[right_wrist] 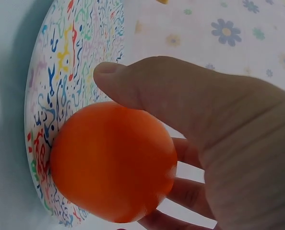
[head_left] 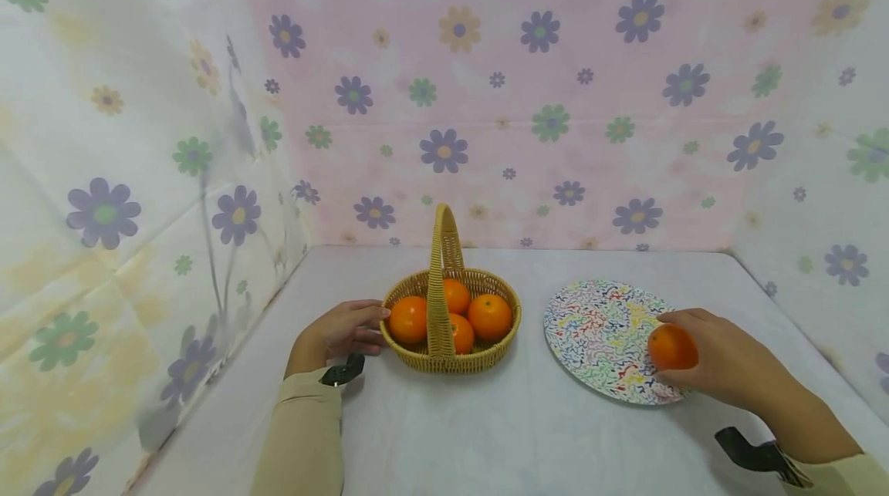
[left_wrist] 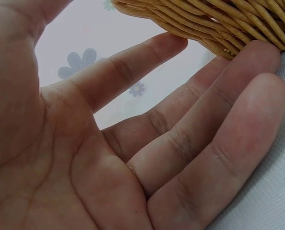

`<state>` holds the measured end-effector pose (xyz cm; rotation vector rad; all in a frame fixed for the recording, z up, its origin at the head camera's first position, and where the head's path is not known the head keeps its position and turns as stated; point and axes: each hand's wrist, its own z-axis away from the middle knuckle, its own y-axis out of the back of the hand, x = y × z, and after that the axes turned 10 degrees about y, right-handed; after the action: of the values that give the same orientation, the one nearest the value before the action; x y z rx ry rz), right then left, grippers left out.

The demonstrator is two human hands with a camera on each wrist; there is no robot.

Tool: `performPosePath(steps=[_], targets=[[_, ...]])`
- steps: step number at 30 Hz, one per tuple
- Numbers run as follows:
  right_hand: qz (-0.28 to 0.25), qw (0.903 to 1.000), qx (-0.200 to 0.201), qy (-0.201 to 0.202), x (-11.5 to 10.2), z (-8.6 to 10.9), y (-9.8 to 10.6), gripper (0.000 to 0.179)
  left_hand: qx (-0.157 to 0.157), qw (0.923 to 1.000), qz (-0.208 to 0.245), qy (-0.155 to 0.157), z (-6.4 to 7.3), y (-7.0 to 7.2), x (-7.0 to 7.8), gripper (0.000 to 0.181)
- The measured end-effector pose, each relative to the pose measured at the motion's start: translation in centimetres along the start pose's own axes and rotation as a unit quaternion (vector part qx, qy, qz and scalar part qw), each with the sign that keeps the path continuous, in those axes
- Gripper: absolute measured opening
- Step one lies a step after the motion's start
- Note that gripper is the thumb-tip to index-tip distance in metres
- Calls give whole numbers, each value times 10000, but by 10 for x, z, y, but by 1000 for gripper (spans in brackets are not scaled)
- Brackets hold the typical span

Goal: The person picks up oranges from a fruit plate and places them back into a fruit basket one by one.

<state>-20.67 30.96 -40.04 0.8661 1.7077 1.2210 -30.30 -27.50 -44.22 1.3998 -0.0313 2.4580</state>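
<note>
An orange (head_left: pixel 672 347) is at the right side of a round plate (head_left: pixel 597 326) patterned with coloured squiggles. My right hand (head_left: pixel 729 361) holds this orange, fingers curved round its far side and thumb along its near side. In the right wrist view the orange (right_wrist: pixel 113 163) appears against the plate's surface; whether it touches the plate I cannot tell. A wicker basket (head_left: pixel 410 359) with a tall handle contains several oranges (head_left: pixel 490 317). At its left side is my left hand (head_left: pixel 347 330), its extended fingertips touching the wicker (left_wrist: pixel 214 28), palm bare.
A white cloth (head_left: pixel 458 434) covers the table. Flower-printed fabric (head_left: pixel 500 102) hangs at the back and on both sides, close to the table's edges. The basket's handle (head_left: pixel 441 288) rises well above its rim.
</note>
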Motion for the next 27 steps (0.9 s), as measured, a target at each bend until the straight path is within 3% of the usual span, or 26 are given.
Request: performPosePath(steps=[10,17,27], targets=[[7,9998,155,137,3,0,5,69,40,10000,-61,-52,-2,0,-2,78],[-240,9996,114,73,0,-3,10,67,47,10000,-38,-42,-1,0,-2,77],[-384,9980,427,258,-9,-11,11,63,28,10000,-17,-14,-1,0,-1,78]])
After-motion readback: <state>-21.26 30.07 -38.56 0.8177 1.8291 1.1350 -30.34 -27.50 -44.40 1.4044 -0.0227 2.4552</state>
